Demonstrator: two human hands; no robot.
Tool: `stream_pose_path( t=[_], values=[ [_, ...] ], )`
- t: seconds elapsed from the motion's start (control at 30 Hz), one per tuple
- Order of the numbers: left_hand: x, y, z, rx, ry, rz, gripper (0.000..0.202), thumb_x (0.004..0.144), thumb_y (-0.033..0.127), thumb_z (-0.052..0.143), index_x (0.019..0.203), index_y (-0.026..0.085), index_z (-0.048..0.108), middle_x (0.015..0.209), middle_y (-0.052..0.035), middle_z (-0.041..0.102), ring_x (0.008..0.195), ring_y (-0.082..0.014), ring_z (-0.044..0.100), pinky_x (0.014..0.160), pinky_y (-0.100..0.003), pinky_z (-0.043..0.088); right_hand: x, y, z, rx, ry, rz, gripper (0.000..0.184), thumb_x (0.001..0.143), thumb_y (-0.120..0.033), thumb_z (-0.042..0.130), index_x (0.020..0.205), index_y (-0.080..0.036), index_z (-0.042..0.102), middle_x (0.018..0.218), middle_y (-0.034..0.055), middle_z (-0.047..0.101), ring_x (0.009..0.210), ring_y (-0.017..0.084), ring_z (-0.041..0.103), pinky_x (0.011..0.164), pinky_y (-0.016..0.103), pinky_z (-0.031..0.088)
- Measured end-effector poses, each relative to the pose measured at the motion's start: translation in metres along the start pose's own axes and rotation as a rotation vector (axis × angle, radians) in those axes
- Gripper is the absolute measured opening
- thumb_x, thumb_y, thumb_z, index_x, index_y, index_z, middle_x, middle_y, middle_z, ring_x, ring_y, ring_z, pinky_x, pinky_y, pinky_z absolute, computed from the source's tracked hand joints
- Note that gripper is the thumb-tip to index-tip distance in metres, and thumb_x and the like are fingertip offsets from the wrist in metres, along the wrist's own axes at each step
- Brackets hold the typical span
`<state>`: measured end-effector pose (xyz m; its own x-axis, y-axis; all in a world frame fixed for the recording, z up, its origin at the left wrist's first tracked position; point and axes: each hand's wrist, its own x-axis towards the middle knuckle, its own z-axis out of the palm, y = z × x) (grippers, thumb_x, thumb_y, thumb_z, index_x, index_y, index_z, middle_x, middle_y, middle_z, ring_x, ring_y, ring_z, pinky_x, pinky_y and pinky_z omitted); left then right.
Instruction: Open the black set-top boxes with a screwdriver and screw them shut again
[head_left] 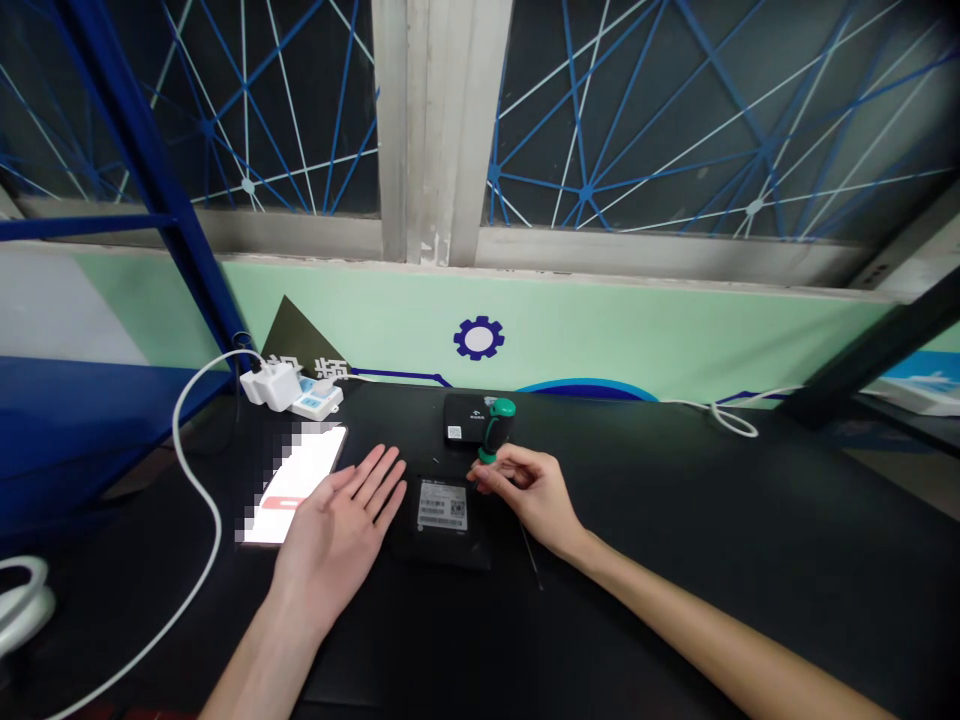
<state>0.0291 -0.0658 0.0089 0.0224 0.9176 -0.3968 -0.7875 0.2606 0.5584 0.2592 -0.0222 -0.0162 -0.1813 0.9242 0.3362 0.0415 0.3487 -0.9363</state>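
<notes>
1. The single view looks from the person's head, above the near side of a smooth black tabletop, facing forward and tilted down.
2. Two bare forearms enter from the bottom edge, putting the bare left hand and right hand close below the camera.
3. Farther off, it meets a pale green painted wall and dark glass window panes with blue and white lines.
4. Its wide span reaches from a slanting blue metal post leftward to a dark slanting post rightward.

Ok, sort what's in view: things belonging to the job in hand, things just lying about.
Likely in use:
green-handled screwdriver in the right hand
labelled black device
perhaps black case behind it

Probably lying about:
lit screen
white cable
white adapter
</notes>
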Motion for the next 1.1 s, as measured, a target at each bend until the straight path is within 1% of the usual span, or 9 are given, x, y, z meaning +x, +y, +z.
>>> stream_pose_path(
  t=[0.1, 0.2, 0.33, 0.5, 0.6, 0.67, 0.77, 0.93, 1.1],
  values=[
    [-0.0009, 0.0002, 0.0015, 0.007, 0.011, -0.007, 0.050, 0.094, 0.018, 0.045, 0.144, 0.013, 0.049, 0.140, -0.0133, 0.060, 0.128, -0.0224, 0.058, 0.108, -0.034, 0.048, -0.0008, 0.0007, -0.0002, 0.008, -0.031, -0.020, 0.030, 0.083, -0.047, 0.073, 0.076, -0.018, 0.068, 0.076, 0.0068, 0.076, 0.061, 0.017, 0.068, 0.062, 0.029, 0.059],
    [-0.0010, 0.0000, 0.0016, 0.023, 0.011, -0.017, 0.048, 0.094, 0.018, 0.045, 0.142, 0.014, 0.051, 0.140, -0.0124, 0.060, 0.129, -0.0221, 0.057, 0.109, -0.034, 0.048, -0.0013, 0.0007, 0.0000, 0.009, -0.049, -0.030, 0.028, 0.086, -0.046, 0.071, 0.080, -0.018, 0.069, 0.079, 0.0068, 0.076, 0.063, 0.016, 0.067, 0.063, 0.029, 0.058],
    [-0.0014, -0.0002, 0.0017, 0.046, 0.003, -0.017, 0.048, 0.094, 0.019, 0.049, 0.141, 0.013, 0.051, 0.140, -0.0121, 0.060, 0.130, -0.0222, 0.057, 0.112, -0.035, 0.044, -0.0007, 0.0000, 0.0004, -0.011, -0.017, -0.028, 0.030, 0.082, -0.048, 0.075, 0.079, -0.018, 0.071, 0.072, 0.0039, 0.072, 0.061, 0.016, 0.065, 0.062, 0.028, 0.057],
    [-0.0021, 0.0006, 0.0005, 0.053, 0.028, 0.037, 0.046, 0.092, 0.016, 0.050, 0.138, 0.014, 0.055, 0.139, -0.0125, 0.061, 0.128, -0.0246, 0.058, 0.113, -0.041, 0.043, 0.0010, 0.0017, 0.0006, 0.017, 0.025, 0.022, 0.034, 0.072, -0.049, 0.082, 0.069, -0.018, 0.068, 0.063, 0.0019, 0.068, 0.055, 0.015, 0.063, 0.056, 0.028, 0.055],
    [-0.0024, 0.0008, -0.0007, 0.053, 0.044, 0.088, 0.043, 0.092, 0.016, 0.052, 0.134, 0.018, 0.058, 0.141, -0.0112, 0.059, 0.131, -0.0280, 0.055, 0.111, -0.051, 0.044, 0.0020, 0.0028, 0.0007, 0.076, 0.051, 0.047, 0.036, 0.066, -0.045, 0.087, 0.068, -0.018, 0.064, 0.064, 0.0021, 0.070, 0.056, 0.016, 0.065, 0.057, 0.027, 0.056],
    [-0.0023, 0.0005, -0.0012, 0.059, 0.053, 0.100, 0.041, 0.092, 0.016, 0.051, 0.132, 0.019, 0.060, 0.141, -0.0108, 0.059, 0.132, -0.0287, 0.054, 0.111, -0.053, 0.043, 0.0024, 0.0024, 0.0006, 0.107, 0.065, 0.053, 0.037, 0.064, -0.043, 0.089, 0.069, -0.018, 0.062, 0.065, 0.0024, 0.071, 0.057, 0.016, 0.066, 0.058, 0.027, 0.056],
    [-0.0010, -0.0005, -0.0019, 0.073, 0.047, 0.077, 0.040, 0.092, 0.016, 0.052, 0.131, 0.018, 0.061, 0.140, -0.0115, 0.060, 0.133, -0.0272, 0.053, 0.112, -0.050, 0.042, 0.0019, 0.0005, 0.0004, 0.107, 0.051, 0.055, 0.036, 0.065, -0.042, 0.089, 0.069, -0.019, 0.061, 0.066, 0.0035, 0.073, 0.060, 0.018, 0.068, 0.059, 0.028, 0.057],
    [0.0008, -0.0013, -0.0022, 0.058, 0.029, 0.051, 0.043, 0.092, 0.016, 0.053, 0.134, 0.017, 0.058, 0.138, -0.0124, 0.061, 0.130, -0.0246, 0.057, 0.113, -0.043, 0.042, -0.0001, -0.0005, -0.0005, 0.080, 0.004, 0.000, 0.029, 0.077, -0.042, 0.081, 0.073, -0.019, 0.064, 0.071, 0.0058, 0.074, 0.065, 0.018, 0.071, 0.062, 0.029, 0.058],
    [-0.0008, -0.0006, -0.0009, 0.019, 0.030, 0.037, 0.045, 0.093, 0.015, 0.050, 0.137, 0.015, 0.055, 0.136, -0.0133, 0.063, 0.127, -0.0234, 0.059, 0.112, -0.039, 0.044, -0.0008, -0.0004, -0.0023, 0.072, -0.003, -0.028, 0.025, 0.081, -0.040, 0.077, 0.076, -0.018, 0.066, 0.073, 0.0067, 0.074, 0.065, 0.018, 0.070, 0.061, 0.027, 0.057]
  ],
)
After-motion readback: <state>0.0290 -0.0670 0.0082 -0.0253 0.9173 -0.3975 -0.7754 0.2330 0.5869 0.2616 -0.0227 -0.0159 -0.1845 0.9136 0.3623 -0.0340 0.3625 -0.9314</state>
